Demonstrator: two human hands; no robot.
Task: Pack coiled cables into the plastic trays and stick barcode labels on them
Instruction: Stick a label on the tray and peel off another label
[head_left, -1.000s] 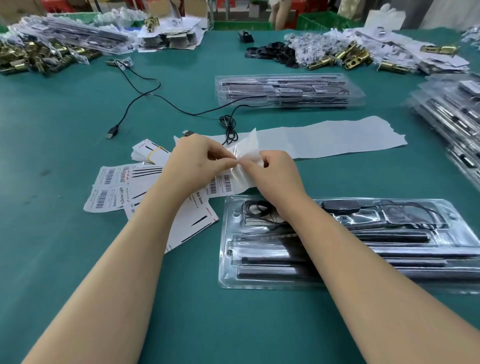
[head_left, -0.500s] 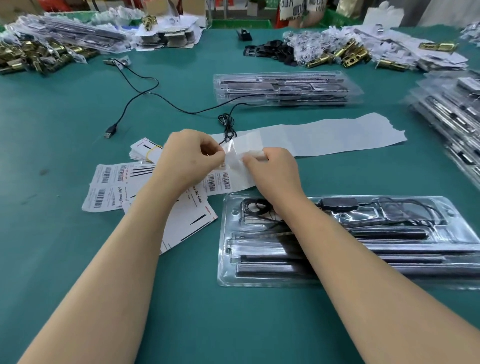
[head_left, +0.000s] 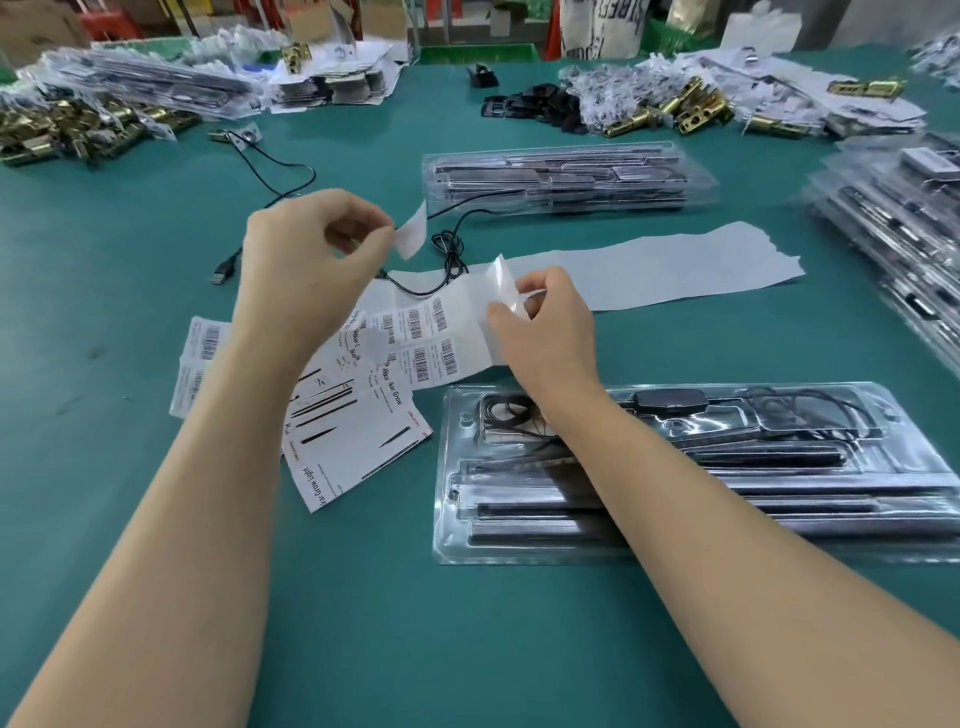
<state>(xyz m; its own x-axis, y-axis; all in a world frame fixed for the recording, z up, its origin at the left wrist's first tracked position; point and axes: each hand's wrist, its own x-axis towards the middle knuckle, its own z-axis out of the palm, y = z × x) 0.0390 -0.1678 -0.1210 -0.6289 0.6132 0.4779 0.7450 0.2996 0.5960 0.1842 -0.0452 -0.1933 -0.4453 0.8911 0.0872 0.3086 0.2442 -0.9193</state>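
The left hand (head_left: 311, 260) is raised above the table and pinches a small white barcode label (head_left: 413, 233) between thumb and forefinger, and the label is free in the air. The right hand (head_left: 548, 325) pinches a curled-up edge of the label sheet (head_left: 441, 338). The rest of the sheet lies flat, with barcodes on its left part and a long bare part running to the right.

Just in front of the sheet, under the right forearm, lies a clear plastic tray (head_left: 519, 553). It holds a coiled cable (head_left: 506, 415) in its upper left pocket and long dark bars in the lower channels. Left of the tray some printed cards (head_left: 353, 447) are spread, partly under the sheet.

The surface is a green table mat (head_left: 130, 415). A loose black USB cable (head_left: 291, 174) runs across it and over the sheet. Farther back is a stack of filled trays (head_left: 561, 176), and another stack (head_left: 893, 234) is at the right edge. Along the far side are heaps of brass parts (head_left: 67, 130), small black parts (head_left: 535, 106) and papers. Behind the table there are cardboard boxes (head_left: 317, 23) and a green crate (head_left: 478, 52).
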